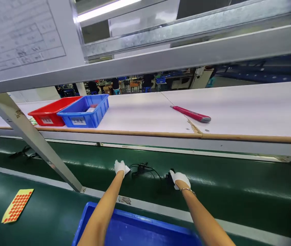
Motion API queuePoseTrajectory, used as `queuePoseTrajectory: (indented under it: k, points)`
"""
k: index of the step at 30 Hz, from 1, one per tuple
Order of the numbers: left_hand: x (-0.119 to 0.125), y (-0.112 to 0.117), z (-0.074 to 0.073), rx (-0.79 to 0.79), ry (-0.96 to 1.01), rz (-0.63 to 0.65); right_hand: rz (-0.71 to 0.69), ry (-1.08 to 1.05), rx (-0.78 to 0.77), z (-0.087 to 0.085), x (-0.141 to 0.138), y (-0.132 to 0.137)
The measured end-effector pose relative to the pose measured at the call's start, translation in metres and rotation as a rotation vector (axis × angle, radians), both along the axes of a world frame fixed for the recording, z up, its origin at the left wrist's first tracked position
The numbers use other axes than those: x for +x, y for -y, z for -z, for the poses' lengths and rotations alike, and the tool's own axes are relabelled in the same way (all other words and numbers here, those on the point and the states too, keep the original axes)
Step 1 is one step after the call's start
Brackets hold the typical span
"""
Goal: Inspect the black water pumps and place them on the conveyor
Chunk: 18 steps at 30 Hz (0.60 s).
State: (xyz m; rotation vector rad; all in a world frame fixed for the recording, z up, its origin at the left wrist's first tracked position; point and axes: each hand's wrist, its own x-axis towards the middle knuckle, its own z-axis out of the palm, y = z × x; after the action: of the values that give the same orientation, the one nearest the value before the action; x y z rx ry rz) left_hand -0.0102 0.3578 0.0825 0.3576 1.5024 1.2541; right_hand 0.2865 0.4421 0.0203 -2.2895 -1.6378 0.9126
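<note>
Both my hands wear white gloves and reach down onto the green conveyor belt. My left hand (120,166) is closed at the edge of a small white flat piece (127,169), whose kind I cannot make out. Just right of it lies a bundled black cable (141,168), with a loose strand running toward my right hand. My right hand (180,179) has its fingers closed round a black object (169,177), perhaps a plug or adapter; the glove hides part of it. Below my forearms sits a blue tray (140,230).
A shelf above the belt carries a red bin (48,112), a blue bin (94,114) and a red utility knife (193,113). A slanting metal post (40,143) stands left. Orange dot stickers (17,206) lie on the near surface. More black cables (24,152) lie farther left.
</note>
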Motion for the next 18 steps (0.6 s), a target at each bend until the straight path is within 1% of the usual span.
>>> queuePoseTrajectory:
  k: [2, 3, 5, 7, 9, 10, 12, 13, 15, 17, 18]
  points:
    - [-0.011, 0.016, -0.012, 0.034, 0.025, -0.010, -0.076, 0.056, -0.055, 0.002, -0.019, 0.005]
    - [-0.017, 0.028, -0.018, 0.051, 0.038, -0.018, -0.118, 0.082, -0.069, 0.001, -0.028, 0.008]
    - [-0.028, 0.062, -0.026, 0.075, 0.069, -0.028, -0.206, 0.137, -0.067, -0.009, -0.046, 0.015]
    - [-0.037, 0.107, -0.030, 0.079, 0.113, -0.032, -0.289, 0.180, -0.038, -0.026, -0.060, 0.025]
    - [-0.047, 0.161, -0.030, 0.052, 0.175, -0.038, -0.374, 0.180, -0.010, -0.045, -0.074, 0.042]
    - [-0.052, 0.189, -0.030, 0.028, 0.212, -0.047, -0.422, 0.158, -0.010, -0.053, -0.081, 0.055]
    - [-0.064, 0.246, -0.029, -0.029, 0.284, -0.081, -0.516, 0.081, -0.048, -0.063, -0.097, 0.095]
    - [-0.070, 0.272, -0.029, -0.055, 0.316, -0.103, -0.557, 0.035, -0.084, -0.064, -0.107, 0.123]
    - [-0.080, 0.321, -0.030, -0.091, 0.363, -0.148, -0.621, -0.050, -0.168, -0.059, -0.130, 0.193]
    - [-0.087, 0.363, -0.031, -0.109, 0.398, -0.186, -0.666, -0.096, -0.248, -0.048, -0.155, 0.274]
    - [-0.089, 0.383, -0.032, -0.113, 0.410, -0.197, -0.679, -0.082, -0.271, -0.041, -0.166, 0.313]
